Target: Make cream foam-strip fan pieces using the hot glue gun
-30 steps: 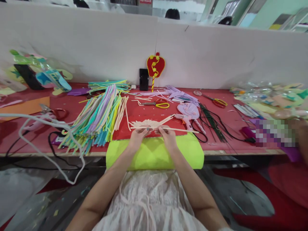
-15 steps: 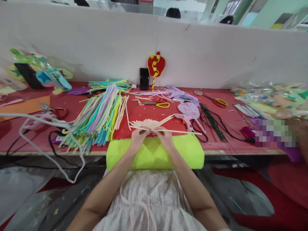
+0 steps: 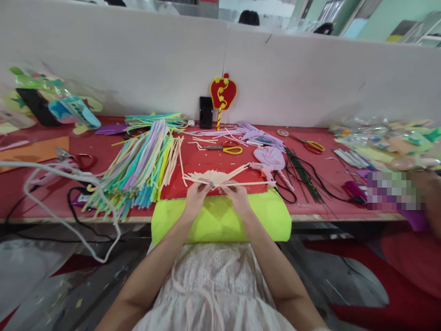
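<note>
A fan of cream pipe cleaners (image 3: 208,176) lies over a red sheet at the table's front edge, several stems spreading out from its middle. My left hand (image 3: 196,196) is closed at the fan's near left side, its fingertips pinching the gathered base. Close beside it, my right hand (image 3: 237,196) is closed on one long cream stem that runs out to the right, almost level. Two more stems slant up and right from the fan. Under my wrists, a bright yellow-green cloth (image 3: 220,220) hangs over the edge. Fingers partly hide the fan's base.
Left of the fan lies a big bundle of coloured pipe cleaners (image 3: 148,165). Yellow-handled scissors (image 3: 231,148) lie beyond it, and a pink glue gun (image 3: 264,171) is at the right. A red fan-shaped ornament (image 3: 223,94) stands by a black phone (image 3: 206,112). At far right is another person's arm (image 3: 432,193).
The long stem's right end has drawn in to the left, towards my hands. My hands stay at the fan's base with small finger movements; the view has shifted slightly.
</note>
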The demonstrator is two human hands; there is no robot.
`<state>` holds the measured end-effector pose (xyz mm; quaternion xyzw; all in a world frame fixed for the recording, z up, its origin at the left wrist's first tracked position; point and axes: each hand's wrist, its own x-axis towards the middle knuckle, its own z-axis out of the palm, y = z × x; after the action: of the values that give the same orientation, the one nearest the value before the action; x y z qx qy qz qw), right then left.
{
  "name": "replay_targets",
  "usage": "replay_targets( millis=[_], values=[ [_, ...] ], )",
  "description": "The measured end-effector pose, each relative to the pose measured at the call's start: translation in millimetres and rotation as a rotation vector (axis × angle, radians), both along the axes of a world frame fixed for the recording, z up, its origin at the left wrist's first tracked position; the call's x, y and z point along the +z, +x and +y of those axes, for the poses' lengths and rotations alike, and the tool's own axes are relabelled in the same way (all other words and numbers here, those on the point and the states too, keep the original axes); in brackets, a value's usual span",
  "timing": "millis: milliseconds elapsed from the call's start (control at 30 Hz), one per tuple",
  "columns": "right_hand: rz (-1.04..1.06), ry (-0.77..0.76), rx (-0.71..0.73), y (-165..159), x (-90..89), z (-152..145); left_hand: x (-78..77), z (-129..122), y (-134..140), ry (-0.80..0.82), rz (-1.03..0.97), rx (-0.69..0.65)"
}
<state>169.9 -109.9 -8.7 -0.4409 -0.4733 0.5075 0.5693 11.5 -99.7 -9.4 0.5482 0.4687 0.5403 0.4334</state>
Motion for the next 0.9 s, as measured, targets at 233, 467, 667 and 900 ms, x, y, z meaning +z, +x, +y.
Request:
replay_targets(
  millis=[233, 467, 667, 900],
  values=[
    [-0.055, 0.018, 0.025, 0.2, -1.4, 0.5, -5.9, 1.8, -1.2, -0.023, -0.032, -0.041],
    [-0.095, -0.003, 0.028, 1.0, -0.7, 1.6, -0.8, -0.9, -0.5, -0.029, -0.027, -0.07],
    [-0.099, -0.013, 0.058, 2.5, 2.7, 0.0, 0.2, -2.6, -0.2, -0.012, -0.009, -0.122],
    [-0.087, -0.005, 0.256, 10.7, -6.9, 2.8, 8.5, -8.6, -1.3, -0.021, 0.027, -0.243]
  ],
)
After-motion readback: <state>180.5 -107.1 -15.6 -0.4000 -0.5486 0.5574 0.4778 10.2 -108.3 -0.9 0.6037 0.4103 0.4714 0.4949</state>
